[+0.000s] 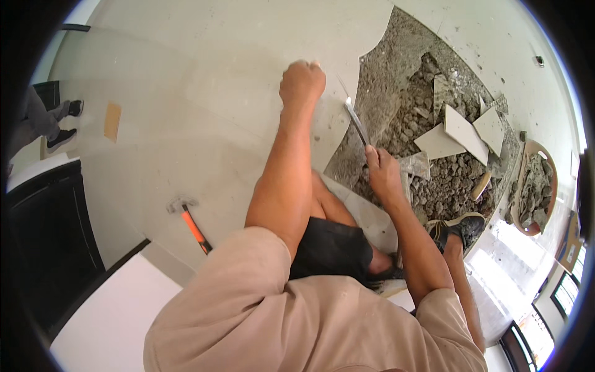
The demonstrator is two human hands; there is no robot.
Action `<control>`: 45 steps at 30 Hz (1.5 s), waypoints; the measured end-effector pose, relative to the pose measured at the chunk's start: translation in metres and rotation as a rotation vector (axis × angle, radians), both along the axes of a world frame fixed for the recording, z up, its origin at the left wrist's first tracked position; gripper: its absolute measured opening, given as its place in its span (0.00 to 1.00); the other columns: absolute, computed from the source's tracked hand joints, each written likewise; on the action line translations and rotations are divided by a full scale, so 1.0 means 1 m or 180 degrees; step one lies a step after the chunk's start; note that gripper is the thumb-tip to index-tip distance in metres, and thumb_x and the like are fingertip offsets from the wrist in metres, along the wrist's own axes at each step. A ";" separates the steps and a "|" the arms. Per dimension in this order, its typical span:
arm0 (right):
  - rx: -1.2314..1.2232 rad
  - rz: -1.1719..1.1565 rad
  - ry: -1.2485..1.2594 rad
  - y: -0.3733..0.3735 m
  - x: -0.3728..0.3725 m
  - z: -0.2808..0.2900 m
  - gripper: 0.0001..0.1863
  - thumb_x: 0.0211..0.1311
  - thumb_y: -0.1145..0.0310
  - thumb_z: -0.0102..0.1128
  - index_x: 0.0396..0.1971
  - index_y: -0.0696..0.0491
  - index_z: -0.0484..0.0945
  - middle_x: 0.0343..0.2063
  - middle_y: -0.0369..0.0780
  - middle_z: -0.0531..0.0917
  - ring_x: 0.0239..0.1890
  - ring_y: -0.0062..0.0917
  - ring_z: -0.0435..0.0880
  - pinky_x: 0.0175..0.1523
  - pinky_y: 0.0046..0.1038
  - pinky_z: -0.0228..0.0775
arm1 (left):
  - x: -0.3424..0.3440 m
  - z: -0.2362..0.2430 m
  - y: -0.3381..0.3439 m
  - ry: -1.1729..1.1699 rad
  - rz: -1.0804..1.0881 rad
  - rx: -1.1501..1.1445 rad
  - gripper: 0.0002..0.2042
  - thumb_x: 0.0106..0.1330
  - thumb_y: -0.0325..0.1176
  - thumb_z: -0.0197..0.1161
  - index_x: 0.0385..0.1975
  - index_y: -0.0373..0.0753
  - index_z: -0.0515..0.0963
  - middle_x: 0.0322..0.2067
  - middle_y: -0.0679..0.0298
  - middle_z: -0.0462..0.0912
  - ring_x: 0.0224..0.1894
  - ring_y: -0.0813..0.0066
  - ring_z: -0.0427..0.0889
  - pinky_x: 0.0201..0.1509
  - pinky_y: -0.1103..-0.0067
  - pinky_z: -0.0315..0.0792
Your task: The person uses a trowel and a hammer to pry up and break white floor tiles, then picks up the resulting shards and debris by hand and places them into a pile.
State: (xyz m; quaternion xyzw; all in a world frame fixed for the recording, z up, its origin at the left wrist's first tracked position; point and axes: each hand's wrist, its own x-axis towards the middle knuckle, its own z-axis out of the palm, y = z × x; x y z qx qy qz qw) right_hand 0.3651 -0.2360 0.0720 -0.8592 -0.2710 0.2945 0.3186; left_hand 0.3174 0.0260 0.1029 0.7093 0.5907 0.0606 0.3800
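My right hand (pixel 383 172) is closed around a long, narrow grey metal bar that looks like a chisel (pixel 357 123). Its bright far tip meets the edge of the pale floor tile, beside the broken-up patch (pixel 387 84). Farther off and to the left, my left hand (pixel 302 82) makes a fist over the tile (pixel 229 80). Its back faces me, so whatever its fingers may hold is hidden. Several broken tile pieces (pixel 462 133) lie on grey rubble (pixel 434 186) right of my right hand.
A hammer (pixel 196 228) with an orange and black handle lies at left. At far right stands a tan basin (pixel 551 177) of rubble. My shoe (pixel 458 226) rests by the rubble's near edge. Another person's feet (pixel 62 136) show far left, near a brown rectangle (pixel 112 122).
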 end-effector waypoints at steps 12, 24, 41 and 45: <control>-0.0351 0.0334 -0.1238 -0.022 -0.006 0.017 0.10 0.71 0.61 0.61 0.39 0.53 0.79 0.23 0.45 0.82 0.32 0.48 0.85 0.38 0.44 0.74 | 0.001 -0.002 -0.001 0.0062 -0.0296 -0.0236 0.19 0.73 0.47 0.60 0.43 0.34 0.84 0.46 0.50 0.88 0.50 0.50 0.87 0.55 0.60 0.78; -0.0048 0.0253 -0.1207 -0.004 -0.002 0.001 0.17 0.70 0.58 0.64 0.35 0.60 0.82 0.19 0.39 0.78 0.26 0.24 0.79 0.33 0.34 0.72 | 0.002 -0.002 -0.003 0.0020 -0.0352 -0.0236 0.19 0.73 0.46 0.59 0.40 0.33 0.85 0.43 0.48 0.88 0.49 0.48 0.87 0.55 0.61 0.78; -0.0098 -0.0883 0.2105 0.013 0.010 0.006 0.18 0.69 0.56 0.65 0.37 0.58 0.81 0.19 0.40 0.77 0.22 0.26 0.78 0.33 0.34 0.72 | -0.002 -0.001 -0.002 -0.0046 -0.0304 -0.0200 0.19 0.72 0.45 0.60 0.42 0.33 0.86 0.43 0.47 0.89 0.49 0.46 0.87 0.55 0.60 0.78; -0.0177 -0.0270 0.0602 -0.019 -0.001 -0.008 0.17 0.69 0.58 0.65 0.44 0.58 0.82 0.22 0.40 0.80 0.22 0.30 0.77 0.34 0.35 0.73 | 0.004 0.007 -0.002 -0.0010 -0.0423 -0.0423 0.19 0.71 0.46 0.61 0.41 0.33 0.86 0.42 0.49 0.89 0.49 0.48 0.87 0.55 0.61 0.78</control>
